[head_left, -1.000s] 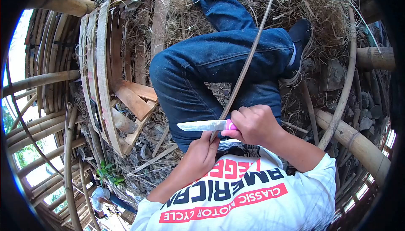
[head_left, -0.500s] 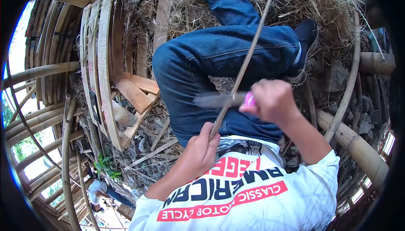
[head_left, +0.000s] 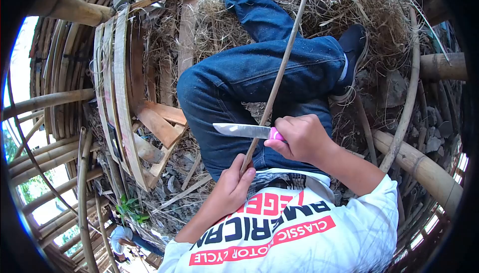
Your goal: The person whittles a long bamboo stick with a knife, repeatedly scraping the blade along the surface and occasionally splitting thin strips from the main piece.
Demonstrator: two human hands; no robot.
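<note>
Near my waist, my left hand (head_left: pixel 234 179) is closed around the lower end of a long thin stick (head_left: pixel 279 76), which slants up and away across my bent leg in jeans (head_left: pixel 214 81). My right hand (head_left: pixel 302 141) grips the pink handle of a knife (head_left: pixel 242 130). The blade points left and crosses over the stick a little above my left fingers. Most of the handle is hidden inside my right fist.
A wooden slat frame (head_left: pixel 122 83) stands on the left with loose boards (head_left: pixel 159 123) by it. Dry straw (head_left: pixel 374 8) lies at the far side. Thick bamboo poles (head_left: pixel 419 166) run along the right. Another person (head_left: pixel 122 238) is at the lower left.
The knife, blurred by motion before, now shows sharply, its blade lower and further left across the stick. My right hand has come slightly left and nearer to me.
</note>
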